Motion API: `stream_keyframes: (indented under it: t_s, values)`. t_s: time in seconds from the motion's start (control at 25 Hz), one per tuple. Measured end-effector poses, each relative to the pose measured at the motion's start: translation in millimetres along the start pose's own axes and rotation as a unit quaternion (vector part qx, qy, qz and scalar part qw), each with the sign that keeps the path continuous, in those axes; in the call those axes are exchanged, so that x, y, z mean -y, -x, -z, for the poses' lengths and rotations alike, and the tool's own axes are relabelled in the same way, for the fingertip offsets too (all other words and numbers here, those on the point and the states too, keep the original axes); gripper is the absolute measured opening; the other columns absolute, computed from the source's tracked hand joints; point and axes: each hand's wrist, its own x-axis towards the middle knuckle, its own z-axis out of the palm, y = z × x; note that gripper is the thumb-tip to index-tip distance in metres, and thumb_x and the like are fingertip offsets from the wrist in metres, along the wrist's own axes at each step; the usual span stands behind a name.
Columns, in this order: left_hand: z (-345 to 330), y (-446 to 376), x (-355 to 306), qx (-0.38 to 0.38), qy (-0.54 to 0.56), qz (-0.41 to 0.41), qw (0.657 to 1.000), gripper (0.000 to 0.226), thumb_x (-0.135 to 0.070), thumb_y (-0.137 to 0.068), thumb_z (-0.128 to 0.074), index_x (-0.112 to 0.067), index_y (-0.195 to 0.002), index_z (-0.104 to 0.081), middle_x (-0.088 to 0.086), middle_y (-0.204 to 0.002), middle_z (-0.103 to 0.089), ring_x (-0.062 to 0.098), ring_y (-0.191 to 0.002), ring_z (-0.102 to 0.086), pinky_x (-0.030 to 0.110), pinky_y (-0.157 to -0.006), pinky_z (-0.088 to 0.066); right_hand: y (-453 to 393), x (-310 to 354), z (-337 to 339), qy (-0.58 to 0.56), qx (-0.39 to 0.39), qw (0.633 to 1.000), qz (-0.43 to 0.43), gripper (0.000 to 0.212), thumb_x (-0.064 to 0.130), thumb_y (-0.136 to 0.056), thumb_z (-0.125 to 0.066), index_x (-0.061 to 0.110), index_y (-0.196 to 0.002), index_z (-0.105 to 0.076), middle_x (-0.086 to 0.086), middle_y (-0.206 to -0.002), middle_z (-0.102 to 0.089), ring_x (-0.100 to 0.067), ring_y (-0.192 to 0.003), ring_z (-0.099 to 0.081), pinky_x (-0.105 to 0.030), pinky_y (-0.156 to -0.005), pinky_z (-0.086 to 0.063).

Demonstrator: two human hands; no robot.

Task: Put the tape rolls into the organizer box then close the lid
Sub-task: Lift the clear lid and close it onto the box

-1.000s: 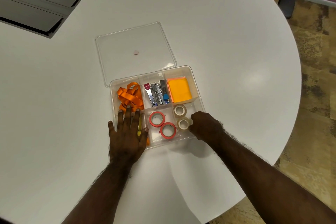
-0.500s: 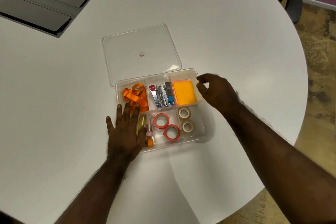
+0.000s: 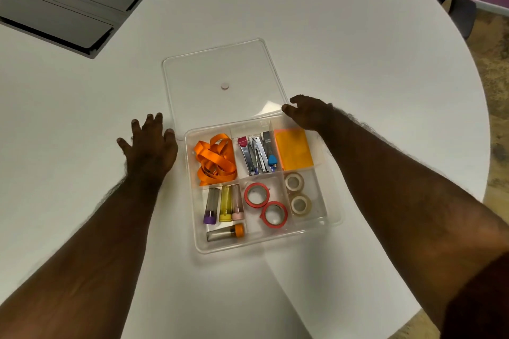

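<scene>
A round, smooth white table (image 3: 344, 36) filled the view, with a flat grey panel (image 3: 68, 5) set into its far left. The clear plastic box (image 3: 334, 217), squarish with rounded corners and six compartments, sat near the middle; its thin, clear lid (image 3: 220, 63), marked by one small round dot, lay flat on the table just behind the box, still off. Both arms reached forward. The left hand (image 3: 150, 146) was spread open, palm down, empty, beside the box's far-left corner near the lid's edge. The right hand (image 3: 308, 113) hovered at the lid's near-right corner, fingers loosely curled, holding nothing that could be made out. Two red tape rolls (image 3: 265, 205) lay in the near-middle compartment and two beige rolls (image 3: 297, 194) in the near-right one. Half a second before, the left hand had rested on the box's left side and the right had hung beside its right edge; both had since moved up toward the lid.
</scene>
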Motion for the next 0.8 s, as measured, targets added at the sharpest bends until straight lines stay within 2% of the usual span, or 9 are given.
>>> stream_keyframes:
  t_s: [0.12, 0.2, 0.48, 0.56, 0.64, 0.68, 0.72, 0.76, 0.8]
  values:
    - [-7.8, -18.5, -0.5, 0.083, 0.097, 0.090, 0.988, 0.054, -0.038, -0.103, -0.035, -0.019, -0.154, -0.032, 0.011, -0.161, -0.030, 0.032, -0.150, -0.022, 0.052, -0.122, -0.009, -9.9, 5.3, -0.7, -0.012, 0.026, 1.000, 0.003, 0.053, 0.038, -0.102, -0.038, -0.001, -0.138, -0.042, -0.021, -0.147, -0.042, -0.034, -0.135, -0.038, -0.039, -0.111, -0.029]
    - [-10.9, -26.3, -3.2, 0.117, 0.187, 0.101, 0.970, 0.056, -0.038, -0.103, -0.038, -0.014, -0.153, -0.031, 0.013, -0.161, -0.030, 0.030, -0.149, -0.025, 0.046, -0.122, -0.015, -16.6, 6.5, -2.1, -0.016, 0.007, 1.000, 0.005, 0.050, 0.033, -0.102, -0.040, -0.003, -0.136, -0.043, -0.022, -0.146, -0.042, -0.034, -0.135, -0.038, -0.037, -0.111, -0.029]
    - [-15.3, -28.3, -4.6, 0.126, 0.348, 0.126, 0.920, 0.058, -0.034, -0.098, -0.053, -0.011, -0.149, -0.039, 0.009, -0.158, -0.037, 0.025, -0.146, -0.033, 0.043, -0.121, -0.025, -29.3, 11.3, -5.9, -0.054, -0.042, 0.998, -0.009, 0.053, 0.031, -0.093, -0.060, -0.004, -0.131, -0.048, -0.022, -0.141, -0.047, -0.034, -0.132, -0.043, -0.037, -0.108, -0.034]
    - [-15.6, -30.1, -3.3, 0.121, 0.367, 0.132, 0.913, 0.057, -0.034, -0.097, -0.054, -0.011, -0.148, -0.041, 0.009, -0.157, -0.039, 0.025, -0.145, -0.035, 0.042, -0.121, -0.025, -29.1, 13.4, -6.5, -0.054, -0.068, 0.996, 0.015, 0.037, 0.030, -0.094, -0.058, -0.004, -0.109, -0.061, -0.023, -0.114, -0.063, -0.035, -0.115, -0.055, -0.038, -0.096, -0.042]
    - [-16.7, -29.2, -3.7, 0.126, 0.381, 0.128, 0.907, 0.058, -0.035, -0.097, -0.054, -0.012, -0.148, -0.042, 0.008, -0.156, -0.040, 0.024, -0.144, -0.036, 0.042, -0.120, -0.025, -32.4, 15.6, -5.3, -0.058, -0.126, 0.989, 0.052, 0.034, 0.022, -0.097, -0.048, 0.000, -0.079, -0.067, -0.018, -0.075, -0.066, -0.034, -0.081, -0.066, -0.038, -0.073, -0.050]
    - [-16.8, -28.4, -3.9, 0.129, 0.392, 0.128, 0.902, 0.058, -0.035, -0.096, -0.055, -0.012, -0.148, -0.043, 0.007, -0.156, -0.042, 0.023, -0.143, -0.037, 0.041, -0.120, -0.026, -35.9, 14.6, -2.6, -0.080, -0.178, 0.979, 0.065, 0.035, 0.017, -0.094, -0.047, 0.004, -0.067, -0.066, -0.014, -0.062, -0.065, -0.029, -0.064, -0.067, -0.033, -0.061, -0.052]
    - [-16.9, -27.2, -3.2, 0.131, 0.409, 0.130, 0.894, 0.057, -0.035, -0.096, -0.055, -0.012, -0.147, -0.045, 0.007, -0.155, -0.043, 0.022, -0.142, -0.039, 0.040, -0.120, -0.027, -40.1, 14.0, -0.4, -0.149, -0.164, 0.974, 0.042, 0.033, 0.009, -0.088, -0.050, 0.007, -0.058, -0.064, -0.009, -0.053, -0.063, -0.024, -0.052, -0.064, -0.026, -0.052, -0.052]
    - [-16.1, -26.3, -2.4, 0.134, 0.426, 0.133, 0.885, 0.055, -0.035, -0.096, -0.055, -0.012, -0.146, -0.046, 0.006, -0.153, -0.045, 0.020, -0.141, -0.040, 0.038, -0.119, -0.027, -42.0, 16.7, -0.3, -0.174, -0.198, 0.962, 0.065, 0.025, -0.002, -0.080, -0.056, 0.004, -0.057, -0.064, -0.008, -0.048, -0.061, -0.023, -0.046, -0.062, -0.021, -0.045, -0.050]
    - [-14.7, -25.2, -2.4, 0.139, 0.442, 0.141, 0.875, 0.054, -0.035, -0.097, -0.055, -0.013, -0.146, -0.047, 0.005, -0.152, -0.046, 0.018, -0.140, -0.041, 0.036, -0.119, -0.027, -38.9, 21.5, 2.9, -0.257, -0.177, 0.944, 0.109, 0.018, -0.013, -0.076, -0.059, -0.003, -0.062, -0.065, -0.008, -0.050, -0.060, -0.023, -0.048, -0.063, -0.018, -0.040, -0.048]
